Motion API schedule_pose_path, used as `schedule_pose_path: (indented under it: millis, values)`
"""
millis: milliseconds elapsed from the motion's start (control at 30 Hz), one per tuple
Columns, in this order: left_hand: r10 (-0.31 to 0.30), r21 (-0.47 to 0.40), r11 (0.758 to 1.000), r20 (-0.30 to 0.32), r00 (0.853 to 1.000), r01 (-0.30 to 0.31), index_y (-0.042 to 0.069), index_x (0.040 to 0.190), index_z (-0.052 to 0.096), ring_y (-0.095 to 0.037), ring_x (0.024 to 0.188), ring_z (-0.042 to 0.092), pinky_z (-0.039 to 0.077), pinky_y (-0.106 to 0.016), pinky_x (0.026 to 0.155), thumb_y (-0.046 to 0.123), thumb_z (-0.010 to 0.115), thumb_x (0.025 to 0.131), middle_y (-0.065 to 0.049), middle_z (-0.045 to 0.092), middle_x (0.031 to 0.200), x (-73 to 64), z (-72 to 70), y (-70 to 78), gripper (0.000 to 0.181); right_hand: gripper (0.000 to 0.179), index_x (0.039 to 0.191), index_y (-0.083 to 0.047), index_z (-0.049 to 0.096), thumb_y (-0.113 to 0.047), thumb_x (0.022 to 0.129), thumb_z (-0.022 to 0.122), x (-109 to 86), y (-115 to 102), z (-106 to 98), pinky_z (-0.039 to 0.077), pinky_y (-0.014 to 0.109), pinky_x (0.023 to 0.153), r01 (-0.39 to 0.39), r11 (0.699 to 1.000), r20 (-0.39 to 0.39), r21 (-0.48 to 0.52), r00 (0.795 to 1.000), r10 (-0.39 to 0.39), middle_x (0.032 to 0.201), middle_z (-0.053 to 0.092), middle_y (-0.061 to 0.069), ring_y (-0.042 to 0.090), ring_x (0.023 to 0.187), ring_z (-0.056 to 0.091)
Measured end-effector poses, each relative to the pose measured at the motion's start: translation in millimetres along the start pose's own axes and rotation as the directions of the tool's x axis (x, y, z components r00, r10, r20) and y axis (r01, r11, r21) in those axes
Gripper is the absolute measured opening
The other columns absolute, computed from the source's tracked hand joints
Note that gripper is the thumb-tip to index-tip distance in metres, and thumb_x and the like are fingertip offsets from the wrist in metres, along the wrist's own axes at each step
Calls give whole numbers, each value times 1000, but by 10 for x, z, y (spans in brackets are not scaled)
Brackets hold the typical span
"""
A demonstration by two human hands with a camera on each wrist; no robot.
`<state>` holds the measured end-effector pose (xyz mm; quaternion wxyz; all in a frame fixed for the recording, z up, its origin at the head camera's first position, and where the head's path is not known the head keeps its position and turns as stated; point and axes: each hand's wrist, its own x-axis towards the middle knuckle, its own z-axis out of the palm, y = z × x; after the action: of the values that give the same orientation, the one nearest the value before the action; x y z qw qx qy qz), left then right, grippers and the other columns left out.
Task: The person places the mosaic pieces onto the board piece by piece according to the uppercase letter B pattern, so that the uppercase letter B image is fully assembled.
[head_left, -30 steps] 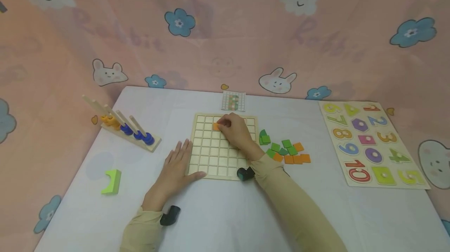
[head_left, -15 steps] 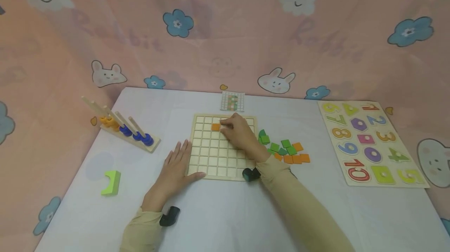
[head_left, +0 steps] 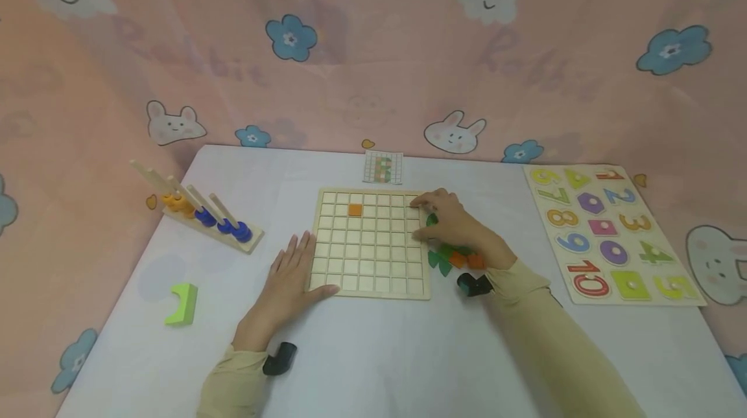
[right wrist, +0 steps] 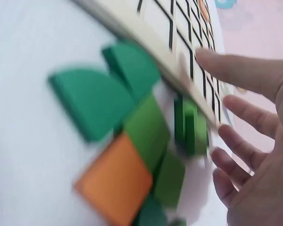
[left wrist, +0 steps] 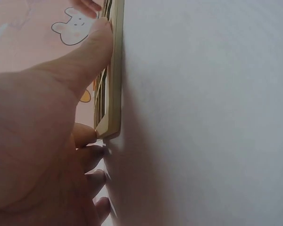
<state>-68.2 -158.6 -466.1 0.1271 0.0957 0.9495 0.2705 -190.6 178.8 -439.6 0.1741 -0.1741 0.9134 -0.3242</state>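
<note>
A wooden grid board (head_left: 369, 296) lies on the white table with one orange square tile (head_left: 355, 210) in a cell near its top left. My left hand (head_left: 286, 282) rests flat at the board's lower left corner, fingers spread along the side and thumb on the front edge. Over the board's right edge hovers my right hand (head_left: 452, 220), thumb and fingers apart with nothing between them. Beneath and beside it lie loose green tiles (right wrist: 148, 132), dark green quarter-round pieces (right wrist: 92, 101) and orange tiles (right wrist: 118, 179), partly hidden by the hand in the head view.
Behind the board lies a small pattern card (head_left: 383, 168). A peg stand with blue and orange rings (head_left: 241, 232) stands at left, near a light green arch block (head_left: 183, 304). A number puzzle board (head_left: 613, 236) lies at right.
My right hand has let go of the orange tile, leaving it in its cell, and moved right towards the loose pieces, its fingers opening. My left hand has stayed in place.
</note>
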Motion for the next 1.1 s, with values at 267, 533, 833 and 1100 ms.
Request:
schedule_pose_path:
  millis: [267,533,833,1100]
  values:
    - [9,-3,1000,-2,1000,-9,-1,169,9,-42,166,-1,4,-64,133,48,74,97,-20,5,178,-5,-9,6,108,67,147,-3,54,-9,87,84,-204,240,-172,37,64,120,-29,1000,37,12,999,29,144,53,24,42,133,45]
    - [16,-3,1000,-17,1000,-16,-2,169,11,-43,166,0,5,-65,133,47,75,97,-20,6,178,1,18,-13,108,40,126,0,65,-6,90,82,-243,325,-134,44,57,116,0,998,-9,60,1000,0,126,66,19,36,121,56]
    - [5,-8,1000,-6,1000,-5,-2,169,9,-42,166,-2,3,-64,133,47,74,97,-19,5,178,4,15,-17,109,29,120,-3,70,-8,93,80,-227,297,-99,47,57,113,-23,998,-43,59,999,26,124,68,17,35,118,58]
    - [5,-9,1000,-8,1000,-5,-1,169,11,-42,166,0,5,-64,133,48,74,98,-19,7,178,2,3,1,107,27,116,1,71,-5,92,81,-133,189,-6,50,45,97,61,994,-145,89,988,-48,115,68,18,33,106,59]
